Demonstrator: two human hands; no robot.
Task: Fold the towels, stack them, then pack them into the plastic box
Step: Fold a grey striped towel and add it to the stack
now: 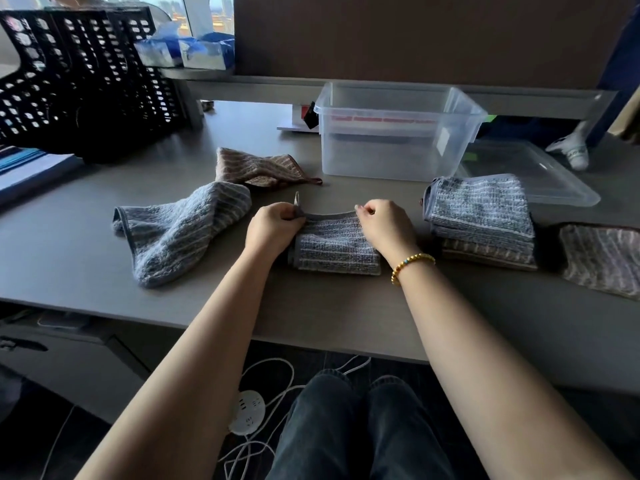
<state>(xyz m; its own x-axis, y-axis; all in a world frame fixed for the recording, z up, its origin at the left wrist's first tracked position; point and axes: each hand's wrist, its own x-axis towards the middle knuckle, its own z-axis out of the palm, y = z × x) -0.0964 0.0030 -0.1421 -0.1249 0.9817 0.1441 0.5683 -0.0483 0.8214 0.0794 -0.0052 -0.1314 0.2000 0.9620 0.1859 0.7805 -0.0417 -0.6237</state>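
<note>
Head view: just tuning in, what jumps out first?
Both hands, left hand and right hand, pinch the far edge of a blue-grey striped towel mid-fold at the desk's centre. To their right stands a stack of folded towels; behind, the clear plastic box looks empty.

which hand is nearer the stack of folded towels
Right. The right hand pinches the grey striped towel just left of the stack of folded towels; the left hand holds its far corner.
</note>
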